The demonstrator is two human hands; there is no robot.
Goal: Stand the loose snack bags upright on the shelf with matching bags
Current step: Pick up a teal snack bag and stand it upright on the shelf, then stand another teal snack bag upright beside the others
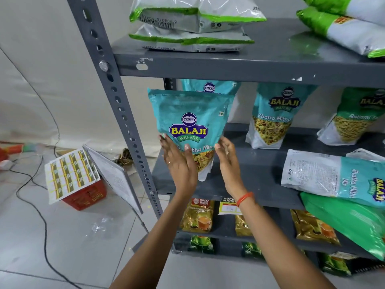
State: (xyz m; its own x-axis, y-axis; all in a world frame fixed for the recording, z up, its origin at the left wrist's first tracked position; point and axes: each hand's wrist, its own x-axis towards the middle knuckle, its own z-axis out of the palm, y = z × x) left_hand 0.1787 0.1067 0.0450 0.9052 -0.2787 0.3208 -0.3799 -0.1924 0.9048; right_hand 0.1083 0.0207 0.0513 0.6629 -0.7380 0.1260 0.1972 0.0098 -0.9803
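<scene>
A teal Khatta Mitha Mix bag [190,119] stands upright at the left end of the middle shelf [260,174], in front of another teal bag [209,87]. My left hand [179,163] lies flat against its lower left side, fingers spread. My right hand [228,161] is at its lower right edge, fingers apart, barely touching. A matching teal bag [273,119] stands further right. One more Khatta Mitha Mix bag [333,176] lies flat at the shelf's right, on top of a green bag [350,222].
A green-topped Ratlami Sev bag [352,122] stands at the far right. White and green bags [187,21] lie stacked on the top shelf. Gold tea packs [198,215] fill the lower shelf. A red basket [87,195] with sticker sheets and cables sits on the floor to the left.
</scene>
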